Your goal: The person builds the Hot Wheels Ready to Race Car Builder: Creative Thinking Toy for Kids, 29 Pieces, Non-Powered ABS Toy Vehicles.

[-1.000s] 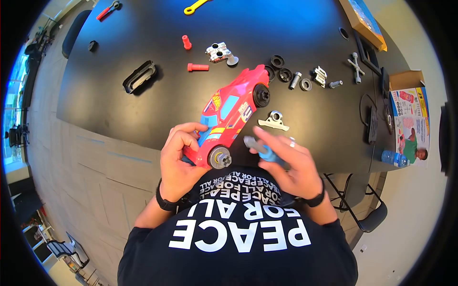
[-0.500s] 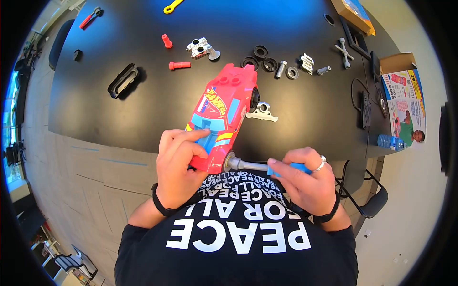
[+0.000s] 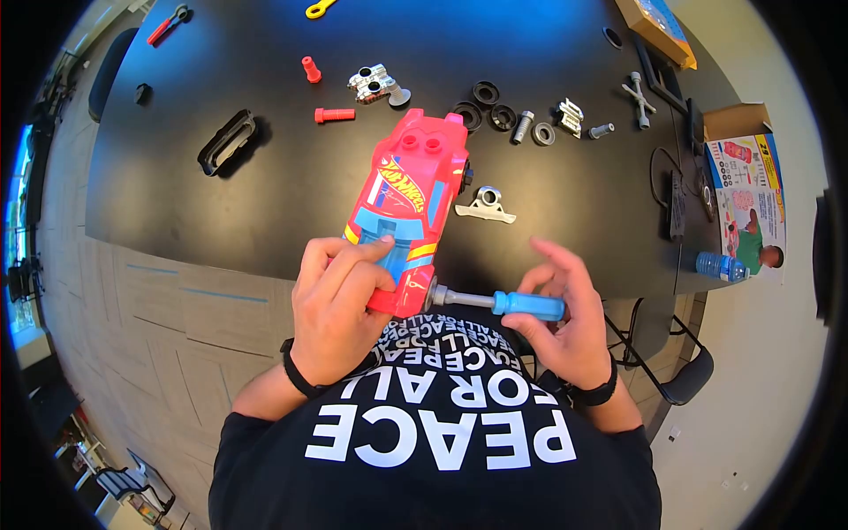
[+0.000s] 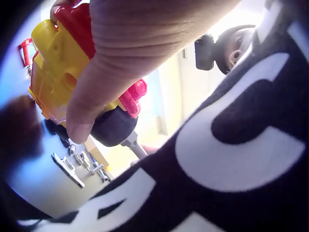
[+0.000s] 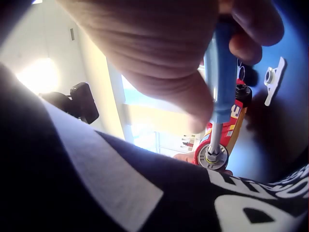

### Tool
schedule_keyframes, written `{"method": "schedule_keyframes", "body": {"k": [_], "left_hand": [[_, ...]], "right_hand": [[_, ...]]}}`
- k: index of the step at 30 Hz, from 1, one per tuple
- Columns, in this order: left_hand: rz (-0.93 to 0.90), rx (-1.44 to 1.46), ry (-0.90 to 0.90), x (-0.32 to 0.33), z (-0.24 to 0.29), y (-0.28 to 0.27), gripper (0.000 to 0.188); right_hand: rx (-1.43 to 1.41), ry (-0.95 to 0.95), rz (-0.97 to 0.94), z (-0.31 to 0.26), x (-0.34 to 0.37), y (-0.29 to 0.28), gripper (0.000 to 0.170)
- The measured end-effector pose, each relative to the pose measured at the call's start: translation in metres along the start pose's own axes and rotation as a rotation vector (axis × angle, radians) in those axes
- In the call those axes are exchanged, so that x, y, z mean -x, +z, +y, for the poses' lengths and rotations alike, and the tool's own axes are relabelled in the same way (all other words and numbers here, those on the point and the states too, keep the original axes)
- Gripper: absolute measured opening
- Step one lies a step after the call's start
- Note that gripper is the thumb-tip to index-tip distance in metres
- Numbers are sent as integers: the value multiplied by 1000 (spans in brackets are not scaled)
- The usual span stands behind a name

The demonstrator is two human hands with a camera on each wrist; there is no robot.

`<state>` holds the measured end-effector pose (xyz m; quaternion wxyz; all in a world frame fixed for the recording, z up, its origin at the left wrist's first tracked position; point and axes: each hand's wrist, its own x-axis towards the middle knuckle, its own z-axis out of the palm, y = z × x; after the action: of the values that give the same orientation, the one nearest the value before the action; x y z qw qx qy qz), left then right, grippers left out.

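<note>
My left hand [image 3: 340, 305] grips the rear of a red toy car [image 3: 402, 194] with a blue windshield, its fingers over the top. In the left wrist view the thumb presses the car's yellow underside [image 4: 50, 72], near a black wheel [image 4: 115, 126]. My right hand [image 3: 570, 322] holds the blue handle of a toy screwdriver [image 3: 530, 306] between thumb and fingers, index finger raised. The grey shaft points at the wheel nearest me, and its socket tip sits over the hub of that wheel [image 5: 211, 157] in the right wrist view.
On the black table [image 3: 291, 212] lie a silver bracket [image 3: 486, 205], several black tires [image 3: 503, 117], a chrome engine piece [image 3: 375, 84], red bolts [image 3: 335, 115] and a black frame [image 3: 228, 143]. A water bottle [image 3: 720, 267] and a printed box [image 3: 746, 190] are at right.
The screwdriver has swung round from beside the car onto its wheel. The car has turned to show its top. The right fingers have loosened and spread around the handle.
</note>
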<state>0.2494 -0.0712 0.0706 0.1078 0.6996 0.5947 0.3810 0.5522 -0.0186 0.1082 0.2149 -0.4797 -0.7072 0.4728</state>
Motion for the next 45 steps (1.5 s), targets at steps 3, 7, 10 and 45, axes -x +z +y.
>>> {"method": "schedule_keyframes", "body": {"k": [3, 7, 10, 45], "left_hand": [[0, -2, -7, 0, 1, 0, 40], [1, 0, -7, -1, -1, 0, 40], [-2, -2, -7, -2, 1, 0, 39], [8, -6, -11, -1, 0, 2, 39]], "right_hand": [[-50, -11, -114, 10, 1, -1, 100], [69, -37, -52, -1, -2, -1, 86], [124, -73, -59, -12, -5, -1, 84], [98, -117, -124, -11, -11, 8, 64]]}}
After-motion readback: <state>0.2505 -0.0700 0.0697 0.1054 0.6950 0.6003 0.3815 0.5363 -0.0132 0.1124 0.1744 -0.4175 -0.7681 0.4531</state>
